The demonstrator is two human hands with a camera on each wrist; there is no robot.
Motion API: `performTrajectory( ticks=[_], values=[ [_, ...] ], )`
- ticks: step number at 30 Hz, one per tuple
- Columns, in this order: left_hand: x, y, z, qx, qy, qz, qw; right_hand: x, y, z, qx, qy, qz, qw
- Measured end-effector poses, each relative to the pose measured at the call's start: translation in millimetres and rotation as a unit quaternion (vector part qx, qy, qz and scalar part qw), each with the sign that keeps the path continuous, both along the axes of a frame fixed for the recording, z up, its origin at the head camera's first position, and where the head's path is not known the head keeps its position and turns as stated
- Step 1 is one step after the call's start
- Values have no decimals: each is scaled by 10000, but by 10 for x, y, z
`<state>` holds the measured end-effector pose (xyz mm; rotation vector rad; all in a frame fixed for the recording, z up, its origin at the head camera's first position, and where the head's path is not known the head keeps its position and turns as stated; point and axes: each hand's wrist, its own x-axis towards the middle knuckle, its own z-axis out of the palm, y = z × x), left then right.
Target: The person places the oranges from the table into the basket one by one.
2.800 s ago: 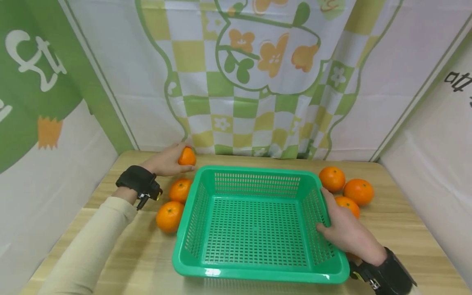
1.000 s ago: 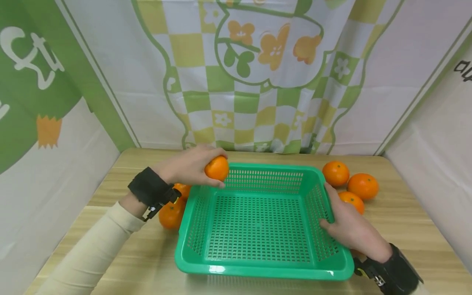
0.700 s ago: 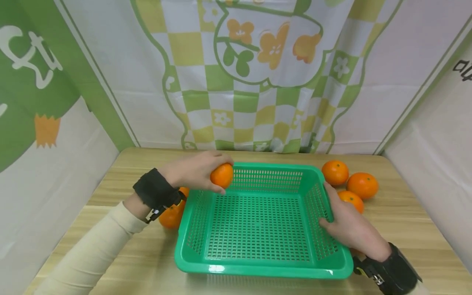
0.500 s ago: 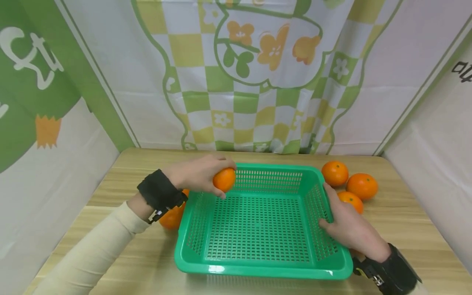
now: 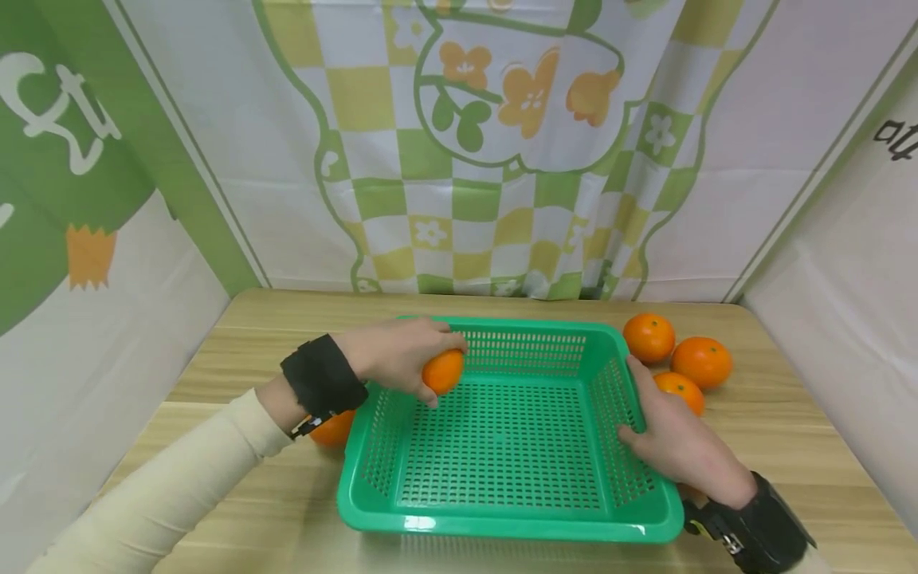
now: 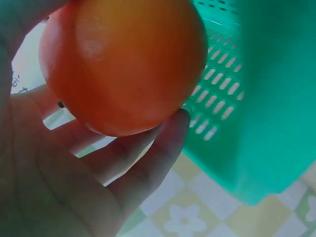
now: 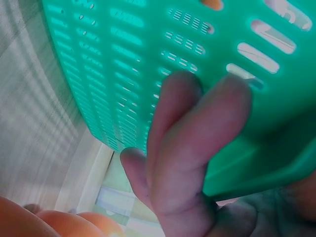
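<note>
A green perforated basket (image 5: 502,530) sits mid-table with nothing lying on its floor. My left hand (image 5: 402,360) grips an orange (image 5: 442,371) and holds it inside the basket's far left corner, above the floor. The left wrist view shows that orange (image 6: 123,64) cupped in my fingers, with the basket wall (image 6: 256,98) beside it. My right hand (image 5: 670,446) grips the basket's right rim, thumb inside; its fingers (image 7: 197,148) wrap the basket wall (image 7: 123,64) from outside.
Three oranges (image 5: 649,337) (image 5: 701,361) (image 5: 677,388) lie right of the basket, near my right hand. Another orange (image 5: 331,428) peeks out left of the basket under my left wrist. Printed cloth walls enclose the wooden table (image 5: 215,494) on three sides.
My left hand carried the orange from the table's far left over the basket rim and lowered it inside. The right hand stayed on the rim.
</note>
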<state>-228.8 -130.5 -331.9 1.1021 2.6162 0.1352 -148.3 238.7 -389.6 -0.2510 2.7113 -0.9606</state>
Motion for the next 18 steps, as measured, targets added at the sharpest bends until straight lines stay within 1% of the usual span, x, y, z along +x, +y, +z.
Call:
performTrajectory(
  ticks=[4, 7, 12, 15, 18],
  values=[
    [7, 101, 58, -159, -16, -119, 9998, 0, 1, 2, 83, 64, 9, 9999],
    [3, 212, 78, -351, 6, -266, 9990, -1, 1, 3, 115, 102, 33, 9999],
    [10, 416, 37, -638, 63, -568, 9963, 2, -2, 2, 60, 62, 23, 10000],
    [28, 536, 2, -765, 102, -680, 9947, 3, 0, 0, -11, 28, 0, 10000],
    [50, 652, -37, -830, 187, -795, 9932, 6, 2, 0, 60, 83, 19, 9999]
  ],
)
